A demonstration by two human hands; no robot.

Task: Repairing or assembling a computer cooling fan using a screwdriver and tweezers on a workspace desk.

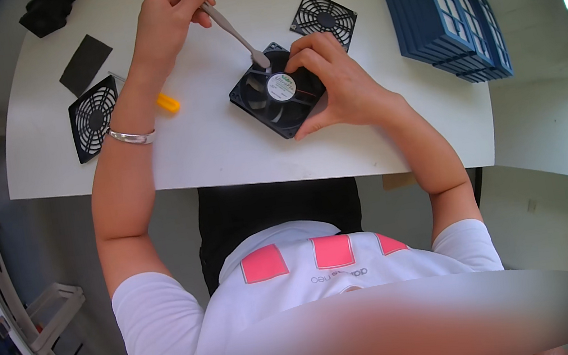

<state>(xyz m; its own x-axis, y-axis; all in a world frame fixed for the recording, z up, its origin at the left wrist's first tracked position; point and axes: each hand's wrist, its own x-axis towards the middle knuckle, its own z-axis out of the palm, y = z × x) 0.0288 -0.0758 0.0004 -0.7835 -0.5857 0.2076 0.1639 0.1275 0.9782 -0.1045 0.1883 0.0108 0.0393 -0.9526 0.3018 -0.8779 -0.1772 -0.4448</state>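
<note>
A square black computer fan (258, 100) with a round white label at its hub lies on the white table in front of me. My right hand (347, 81) grips it by its right side, thumb at the near corner and fingers curled over the far edge. In my left hand (169, 18), closed near the far edge of the table, is a slim grey brush (228, 28) like a toothbrush. Its head reaches down to the fan's upper left part, by the frame. The bristles are too small to make out.
On the white table (222, 153), a black fan guard (93, 123) and dark flat sheet (86, 64) lie left. A yellow-handled screwdriver (167, 103) lies partly behind my left forearm. Another guard (324, 19) sits beyond my right hand. Blue slatted boxes (432, 18) stand right, a black object (47, 13) far left.
</note>
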